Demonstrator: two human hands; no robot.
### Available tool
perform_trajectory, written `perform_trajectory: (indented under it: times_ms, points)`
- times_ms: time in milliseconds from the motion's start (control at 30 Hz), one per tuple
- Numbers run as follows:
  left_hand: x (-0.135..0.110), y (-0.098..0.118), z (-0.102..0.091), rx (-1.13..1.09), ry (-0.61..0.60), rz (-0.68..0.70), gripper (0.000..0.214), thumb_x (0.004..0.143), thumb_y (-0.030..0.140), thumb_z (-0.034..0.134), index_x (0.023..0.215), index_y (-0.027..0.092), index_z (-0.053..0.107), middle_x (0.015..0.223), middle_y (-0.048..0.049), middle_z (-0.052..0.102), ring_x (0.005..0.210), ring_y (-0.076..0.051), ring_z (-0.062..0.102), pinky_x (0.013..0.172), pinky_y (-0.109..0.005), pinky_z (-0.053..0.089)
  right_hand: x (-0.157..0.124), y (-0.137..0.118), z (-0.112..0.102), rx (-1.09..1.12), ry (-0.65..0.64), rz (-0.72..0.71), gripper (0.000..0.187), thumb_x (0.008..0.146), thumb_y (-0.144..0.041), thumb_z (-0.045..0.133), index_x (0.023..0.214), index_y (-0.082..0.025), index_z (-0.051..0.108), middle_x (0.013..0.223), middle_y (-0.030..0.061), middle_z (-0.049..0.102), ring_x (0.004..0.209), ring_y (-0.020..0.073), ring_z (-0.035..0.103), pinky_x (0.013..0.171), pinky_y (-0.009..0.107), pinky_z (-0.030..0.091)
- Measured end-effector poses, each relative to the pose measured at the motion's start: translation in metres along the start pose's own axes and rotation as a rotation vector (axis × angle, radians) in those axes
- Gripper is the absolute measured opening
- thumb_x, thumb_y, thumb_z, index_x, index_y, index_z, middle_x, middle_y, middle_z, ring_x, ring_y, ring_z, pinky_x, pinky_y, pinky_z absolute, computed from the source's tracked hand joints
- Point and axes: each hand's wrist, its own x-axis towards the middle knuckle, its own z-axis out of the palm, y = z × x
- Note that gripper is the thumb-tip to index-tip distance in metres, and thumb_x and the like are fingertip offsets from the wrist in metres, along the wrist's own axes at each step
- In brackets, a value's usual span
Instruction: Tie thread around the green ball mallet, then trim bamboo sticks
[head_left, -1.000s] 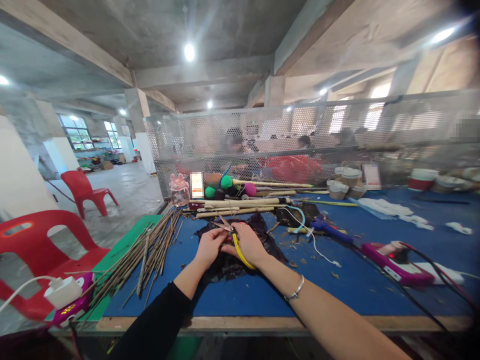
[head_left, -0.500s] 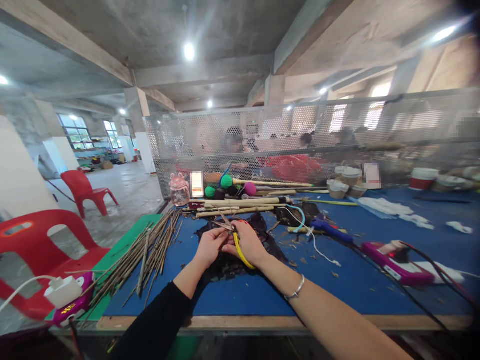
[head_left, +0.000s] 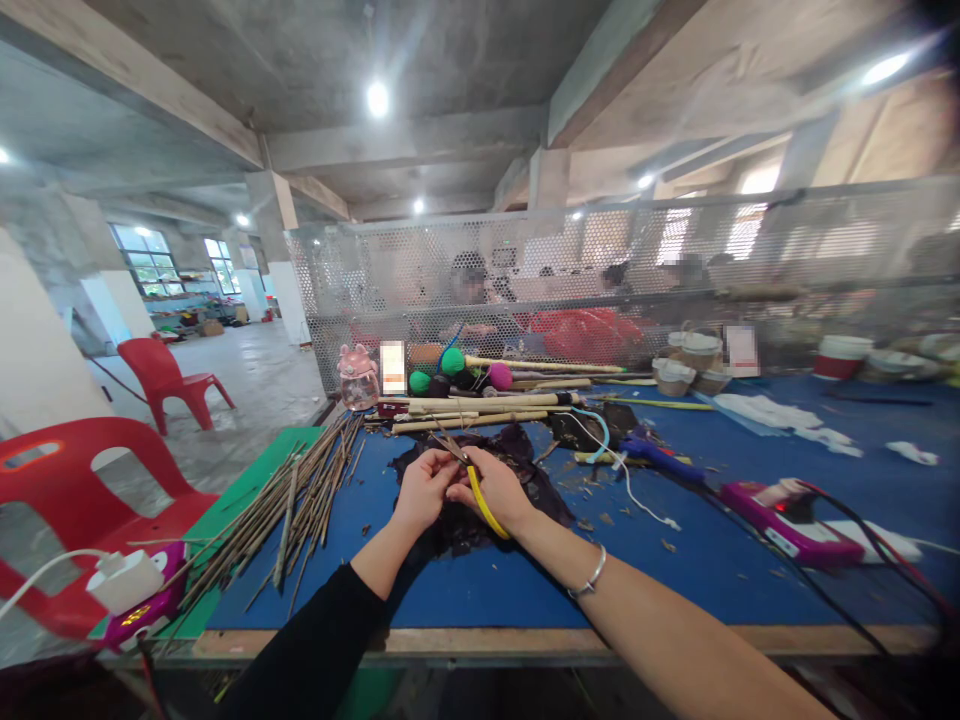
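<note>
My right hand (head_left: 496,490) is closed around a pair of scissors (head_left: 480,497) with a yellow handle. Their blades point up and to the left, over the fingertips of my left hand (head_left: 421,490). That hand is pinched closed, and whatever sits between its fingers is too small and hidden to make out. Both hands nearly touch each other above a crumpled dark cloth (head_left: 529,470), which lies on the blue table surface (head_left: 480,600) with scraps on it.
Thin brown sticks (head_left: 300,500) lie in a pile to the left. Thicker canes (head_left: 480,405) and a pink bottle (head_left: 358,380) are behind. At right are a blue-handled tool (head_left: 660,455), a purple power strip (head_left: 787,525) and cables. A perforated metal screen (head_left: 420,280) stands beyond.
The scissor blades have come closer together. An orange-red bit seen by my right hand is now out of sight. Both hands stay in nearly the same place.
</note>
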Motion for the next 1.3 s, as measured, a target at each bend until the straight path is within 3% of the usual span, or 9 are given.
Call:
perform_trajectory:
  times_ms: [267,600,800,1000,1167,1300]
  points:
    - [0.002,-0.003,-0.0026,-0.021,0.017,-0.098,0.032,0.063,0.041,0.069,0.075,0.014,0.055,0.062,-0.0006,0.064,0.045,-0.009,0.054,0.044,-0.021,0.043,0.0004,-0.0038,-0.0038,-0.041,-0.041,0.026,0.03,0.075,-0.049,0.058,0.085,-0.021,0.052,0.076,0.0029,0.065,0.071,0.0169,0.062,0.061,0.023,0.043]
    - [0.0026,-0.0005,-0.0027,0.012,0.096,-0.006,0.024,0.058,0.029,0.074,0.071,0.013,0.062,0.069,-0.0031,0.067,0.061,-0.014,0.06,0.062,-0.026,0.05,-0.0004,-0.0073,-0.0054,-0.187,-0.033,-0.009,0.045,0.072,-0.054,0.058,0.101,-0.02,0.05,0.095,0.0066,0.059,0.089,0.02,0.057,0.074,0.029,0.044]
    - [0.0044,-0.0047,-0.0059,0.027,0.102,-0.078,0.03,0.06,0.032,0.072,0.082,0.012,0.067,0.068,-0.0031,0.067,0.05,-0.01,0.054,0.045,-0.02,0.041,0.0012,-0.002,-0.0029,-0.167,-0.017,0.04,0.036,0.077,-0.051,0.055,0.095,-0.02,0.052,0.088,0.005,0.06,0.081,0.0186,0.058,0.07,0.028,0.043]
    - [0.0042,-0.0026,-0.0047,-0.016,0.084,-0.052,0.03,0.058,0.035,0.074,0.076,0.012,0.067,0.066,-0.0033,0.067,0.058,-0.013,0.059,0.059,-0.024,0.047,0.0016,-0.0009,-0.0024,-0.141,0.014,-0.032,0.047,0.071,-0.051,0.06,0.103,-0.019,0.05,0.096,0.0074,0.058,0.09,0.0206,0.055,0.077,0.031,0.043]
    - [0.0032,-0.003,-0.005,-0.015,0.065,-0.051,0.028,0.059,0.035,0.074,0.073,0.012,0.067,0.063,-0.0031,0.066,0.058,-0.013,0.059,0.059,-0.024,0.047,0.004,-0.0002,-0.0014,-0.146,0.032,-0.101,0.05,0.068,-0.052,0.063,0.101,-0.016,0.051,0.094,0.01,0.057,0.088,0.0232,0.053,0.079,0.035,0.042]
    - [0.003,-0.0052,-0.005,-0.021,0.064,-0.057,0.03,0.059,0.035,0.074,0.075,0.012,0.067,0.067,-0.0036,0.067,0.059,-0.013,0.06,0.06,-0.025,0.047,0.0028,0.0001,-0.0019,-0.14,0.02,-0.064,0.046,0.071,-0.054,0.06,0.098,-0.017,0.051,0.093,0.0092,0.057,0.088,0.0227,0.054,0.077,0.033,0.043]
